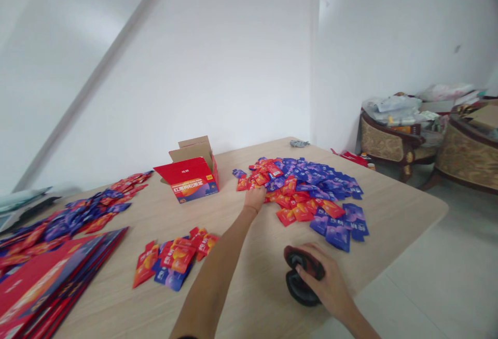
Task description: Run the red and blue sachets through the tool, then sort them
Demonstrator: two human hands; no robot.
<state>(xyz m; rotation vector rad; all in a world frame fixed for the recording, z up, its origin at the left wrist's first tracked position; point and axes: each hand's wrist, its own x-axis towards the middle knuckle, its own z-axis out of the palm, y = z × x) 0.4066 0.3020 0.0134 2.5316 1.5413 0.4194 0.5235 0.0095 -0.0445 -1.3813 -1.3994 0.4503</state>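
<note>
My left hand [255, 198] reaches to the near left edge of a heap of sachets, touching or just over the red sachets [259, 175] there. Its fingers point away from me and are mostly hidden, so their grip does not show. Purple sachets [329, 178] make up the far and right side of the heap. Close to the table's near right edge, my right hand [324, 277] is closed round a dark, rounded object [304, 279] made of two disc-like parts, black with a reddish-brown top. Its thumb lies across the object's middle.
An open red and purple carton [194, 183] stands by the wall, flaps up. A small sachet group [175, 256] lies left of my left forearm. Flattened cartons [50, 277] and another sachet heap [78, 214] are at left. Grey crumpled stuff [299, 143] and loaded chairs [400, 142] are farther off.
</note>
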